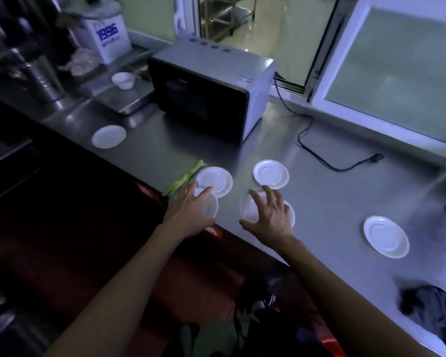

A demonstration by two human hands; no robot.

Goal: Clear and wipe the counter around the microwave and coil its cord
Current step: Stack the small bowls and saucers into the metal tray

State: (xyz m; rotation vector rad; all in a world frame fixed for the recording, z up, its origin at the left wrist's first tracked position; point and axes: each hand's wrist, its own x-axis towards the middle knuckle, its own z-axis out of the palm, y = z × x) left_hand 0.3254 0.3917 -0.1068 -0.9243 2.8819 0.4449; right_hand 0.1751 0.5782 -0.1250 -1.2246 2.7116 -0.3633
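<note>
Your left hand [191,215] and right hand [268,215] rest with fingers spread on two saucers; more saucers, celery [184,180], the microwave [211,91] and its cord [319,155] crowd the bench [319,197].

A white box [106,34] marked 1996 stands beside metal canisters [36,76].

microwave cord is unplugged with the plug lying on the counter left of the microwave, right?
Not quite. The cord is unplugged and its plug lies on the counter, but to the right of the microwave, not the left. The head view shows it.
</note>
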